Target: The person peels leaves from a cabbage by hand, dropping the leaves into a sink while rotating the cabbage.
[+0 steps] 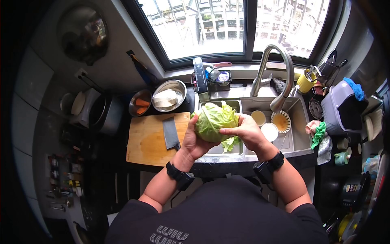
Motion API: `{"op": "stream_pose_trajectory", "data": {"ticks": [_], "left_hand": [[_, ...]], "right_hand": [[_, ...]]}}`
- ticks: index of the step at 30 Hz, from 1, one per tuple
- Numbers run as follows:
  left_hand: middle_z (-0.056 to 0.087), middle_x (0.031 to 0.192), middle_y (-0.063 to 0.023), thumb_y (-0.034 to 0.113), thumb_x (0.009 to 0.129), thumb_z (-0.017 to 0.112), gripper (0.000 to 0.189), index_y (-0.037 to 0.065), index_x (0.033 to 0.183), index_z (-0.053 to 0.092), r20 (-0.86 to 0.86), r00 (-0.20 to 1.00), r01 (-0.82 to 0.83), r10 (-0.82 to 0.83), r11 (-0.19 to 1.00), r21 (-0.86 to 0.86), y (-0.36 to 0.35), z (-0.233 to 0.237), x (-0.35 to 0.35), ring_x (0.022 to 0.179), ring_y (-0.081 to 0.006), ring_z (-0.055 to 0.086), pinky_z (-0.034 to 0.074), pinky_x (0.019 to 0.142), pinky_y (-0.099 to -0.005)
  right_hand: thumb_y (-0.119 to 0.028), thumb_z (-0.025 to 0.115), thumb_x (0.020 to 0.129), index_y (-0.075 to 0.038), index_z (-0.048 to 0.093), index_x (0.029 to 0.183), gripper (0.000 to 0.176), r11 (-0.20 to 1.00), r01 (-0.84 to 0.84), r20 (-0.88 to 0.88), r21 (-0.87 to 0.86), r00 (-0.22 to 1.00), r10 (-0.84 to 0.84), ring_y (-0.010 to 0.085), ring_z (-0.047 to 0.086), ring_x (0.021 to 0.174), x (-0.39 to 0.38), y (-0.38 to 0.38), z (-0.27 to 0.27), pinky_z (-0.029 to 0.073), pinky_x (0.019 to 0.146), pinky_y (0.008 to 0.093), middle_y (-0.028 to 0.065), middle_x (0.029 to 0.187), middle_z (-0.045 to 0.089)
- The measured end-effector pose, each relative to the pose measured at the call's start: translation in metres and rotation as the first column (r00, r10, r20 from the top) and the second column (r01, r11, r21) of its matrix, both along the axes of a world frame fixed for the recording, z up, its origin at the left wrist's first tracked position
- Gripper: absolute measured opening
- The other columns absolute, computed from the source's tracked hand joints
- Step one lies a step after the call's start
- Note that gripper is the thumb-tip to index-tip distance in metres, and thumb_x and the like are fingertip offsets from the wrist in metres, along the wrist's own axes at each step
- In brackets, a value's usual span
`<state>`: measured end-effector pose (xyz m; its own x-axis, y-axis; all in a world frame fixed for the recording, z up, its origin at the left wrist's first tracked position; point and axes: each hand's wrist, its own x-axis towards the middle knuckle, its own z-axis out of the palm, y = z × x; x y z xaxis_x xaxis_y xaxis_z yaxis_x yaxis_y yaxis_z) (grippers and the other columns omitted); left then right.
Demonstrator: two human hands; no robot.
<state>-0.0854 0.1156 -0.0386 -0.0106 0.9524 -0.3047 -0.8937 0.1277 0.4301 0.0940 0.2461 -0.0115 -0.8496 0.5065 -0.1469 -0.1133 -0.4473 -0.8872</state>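
Observation:
A green cabbage [214, 122] is held up between my two hands, above the left part of the sink. My left hand [196, 140] cups it from the left and below. On the other side my right hand [248, 132] grips it, thumb pressed across the front. Loose cabbage leaves [230, 144] lie under it in a metal tray [240, 106] at the sink's left. Left of my hands, a cleaver [171, 132] rests flat on a wooden cutting board [142, 140].
Behind the board stand a metal bowl with white pieces [178, 84] and a smaller bowl with orange pieces [132, 106]. Several bowls, among them a striped one [288, 118], sit in the sink [300, 134] below the tall faucet [266, 53]. A grey bin [335, 110] is at the right.

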Motion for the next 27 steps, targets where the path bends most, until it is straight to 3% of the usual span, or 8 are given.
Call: {"op": "stream_pose_trajectory", "data": {"ticks": [3,7,9,15,19,21,22,27], "left_hand": [[0.056,0.152,-0.0112,0.072,0.093,0.063,0.087,0.017,0.158,0.044,-0.059,0.998,-0.037,0.037,0.999,0.009,0.001,0.005,0.005,0.138,-0.0309,0.057,0.047,0.114,-0.0555],[0.056,0.152,-0.0117,0.072,0.093,0.061,0.088,0.015,0.158,0.043,-0.094,0.994,-0.057,0.057,0.998,0.005,0.000,0.009,0.010,0.137,-0.0308,0.058,0.047,0.114,-0.0555],[0.057,0.151,-0.0122,0.072,0.094,0.061,0.088,0.015,0.158,0.043,-0.128,0.990,-0.056,0.059,0.998,0.021,-0.003,0.009,0.010,0.136,-0.0306,0.059,0.049,0.113,-0.0539],[0.054,0.153,-0.0139,0.071,0.093,0.062,0.089,0.015,0.159,0.041,-0.171,0.978,-0.121,0.124,0.992,0.024,-0.005,0.005,0.011,0.138,-0.0323,0.057,0.048,0.115,-0.0552],[0.055,0.153,-0.0138,0.070,0.095,0.061,0.087,0.014,0.159,0.041,-0.176,0.974,-0.136,0.141,0.990,0.039,-0.005,0.003,0.015,0.138,-0.0325,0.057,0.048,0.115,-0.0550],[0.057,0.151,-0.0121,0.066,0.097,0.062,0.084,0.012,0.158,0.042,-0.255,0.954,-0.145,0.160,0.986,0.075,-0.008,0.000,0.017,0.136,-0.0285,0.059,0.049,0.115,-0.0487],[0.057,0.151,-0.0121,0.066,0.097,0.062,0.084,0.012,0.158,0.042,-0.256,0.954,-0.143,0.158,0.987,0.076,-0.009,0.000,0.018,0.136,-0.0285,0.059,0.049,0.115,-0.0487],[0.057,0.151,-0.0123,0.057,0.099,0.066,0.081,0.008,0.158,0.041,-0.359,0.919,-0.096,0.163,0.976,0.197,-0.012,0.002,0.018,0.138,-0.0255,0.057,0.046,0.117,-0.0444]], "right_hand": [[-0.005,0.091,0.082,0.006,0.069,0.126,0.051,0.995,-0.041,0.012,-0.088,0.999,0.043,0.0171,0.074,0.104,0.001,-0.002,-0.001,0.058,0.095,0.0321,0.0116,0.118,0.076],[-0.006,0.091,0.082,0.006,0.069,0.127,0.051,0.997,-0.008,0.097,-0.075,0.995,0.015,0.0177,0.074,0.105,0.005,-0.001,0.004,0.058,0.095,0.0322,0.0120,0.118,0.076],[-0.005,0.085,0.088,0.005,0.068,0.128,0.044,0.984,-0.063,0.120,-0.166,0.989,0.083,0.0181,0.074,0.108,0.008,-0.001,0.002,0.058,0.097,0.0325,0.0119,0.122,0.075],[-0.008,0.082,0.092,0.005,0.067,0.128,0.042,0.988,0.061,-0.025,-0.138,0.998,-0.065,0.0189,0.074,0.107,0.008,-0.018,-0.001,0.059,0.096,0.0327,0.0124,0.122,0.074],[-0.011,0.081,0.093,0.004,0.065,0.131,0.044,0.974,0.044,0.001,-0.221,0.999,-0.045,0.0198,0.073,0.109,0.011,-0.019,0.009,0.058,0.097,0.0340,0.0130,0.125,0.073],[-0.013,0.082,0.093,0.002,0.066,0.131,0.044,0.901,0.002,-0.076,-0.435,0.996,-0.038,0.0200,0.075,0.106,0.011,-0.016,0.001,0.060,0.093,0.0327,0.0110,0.123,0.074],[-0.015,0.082,0.094,0.001,0.064,0.133,0.046,0.887,0.005,-0.058,-0.462,0.998,-0.036,0.0209,0.074,0.108,0.011,-0.015,-0.003,0.060,0.093,0.0350,0.0108,0.123,0.074],[-0.017,0.081,0.095,-0.001,0.062,0.134,0.047,0.911,0.037,0.012,-0.411,0.999,-0.035,0.0216,0.073,0.110,0.021,-0.002,-0.010,0.060,0.096,0.0376,0.0108,0.125,0.073]]}}
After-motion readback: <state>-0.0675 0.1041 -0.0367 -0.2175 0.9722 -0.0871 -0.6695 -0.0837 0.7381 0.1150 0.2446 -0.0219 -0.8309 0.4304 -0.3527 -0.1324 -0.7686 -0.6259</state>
